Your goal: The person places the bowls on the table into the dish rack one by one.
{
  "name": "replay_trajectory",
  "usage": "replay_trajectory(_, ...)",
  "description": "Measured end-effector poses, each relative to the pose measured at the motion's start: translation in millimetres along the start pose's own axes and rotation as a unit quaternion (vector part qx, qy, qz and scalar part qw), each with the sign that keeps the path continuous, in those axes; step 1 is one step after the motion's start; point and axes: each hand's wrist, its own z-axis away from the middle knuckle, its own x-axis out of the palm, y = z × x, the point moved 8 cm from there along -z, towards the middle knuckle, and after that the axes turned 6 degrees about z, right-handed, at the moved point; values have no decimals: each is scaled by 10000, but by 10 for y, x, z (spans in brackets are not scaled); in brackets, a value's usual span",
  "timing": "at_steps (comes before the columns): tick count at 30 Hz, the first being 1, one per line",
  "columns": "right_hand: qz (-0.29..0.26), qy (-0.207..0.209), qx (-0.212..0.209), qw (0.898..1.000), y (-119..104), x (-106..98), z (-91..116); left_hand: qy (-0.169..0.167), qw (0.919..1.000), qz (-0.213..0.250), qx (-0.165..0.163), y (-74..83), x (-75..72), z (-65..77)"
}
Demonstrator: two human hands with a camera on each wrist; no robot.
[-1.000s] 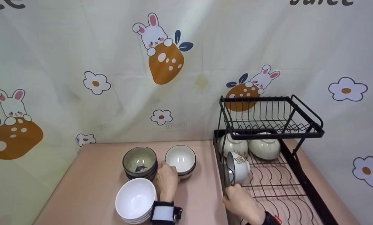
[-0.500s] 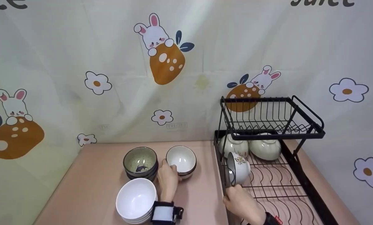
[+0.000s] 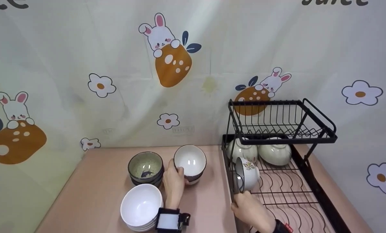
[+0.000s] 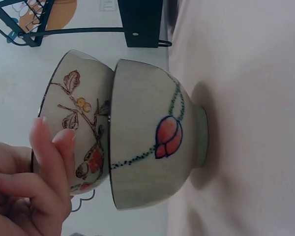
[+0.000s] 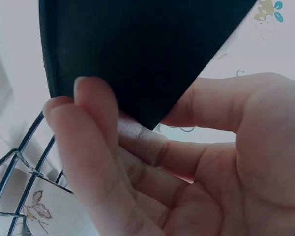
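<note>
My left hand (image 3: 174, 181) pinches the rim of the upper white-lined bowl (image 3: 191, 160), which sits tilted on another bowl. In the left wrist view the upper bowl bears leaves and berries (image 4: 81, 105), and the lower bowl (image 4: 145, 128) shows a red bud on its side and stands on the table. My right hand (image 3: 252, 210) grips the left side rail of the black dish rack (image 3: 325, 197); the right wrist view has its fingers (image 5: 86, 157) curled round the dark edge. Just beyond that hand, a flowered bowl (image 3: 250, 174) stands on its side in the rack.
Left of my left hand are stacks of green-grey bowls (image 3: 145, 168) and white bowls (image 3: 141, 205). Two pale bowls (image 3: 243, 151) lie upside down at the rack's back, under its raised upper basket (image 3: 280, 124). A printed curtain hangs behind the pink table (image 3: 92, 194).
The upper white-lined bowl has risen slightly and tilted, moving a little up and right with my left hand. My right hand and the rack have stayed in place.
</note>
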Motion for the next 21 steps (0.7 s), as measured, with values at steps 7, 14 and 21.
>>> replay_trajectory(7, -106, 13, -116, 9999, -12, -15, 4, -239, 9983, 536, -20, 73, 16, -3)
replay_trajectory(14, -214, -93, -85, 9997, -3, -3, 6, -460, 9950, 888, 53, 153, 47, 9)
replay_trajectory(21, -95, 64, -11, 9999, 4, -33, 1, -685, 9931, 948, 78, 227, 83, 44)
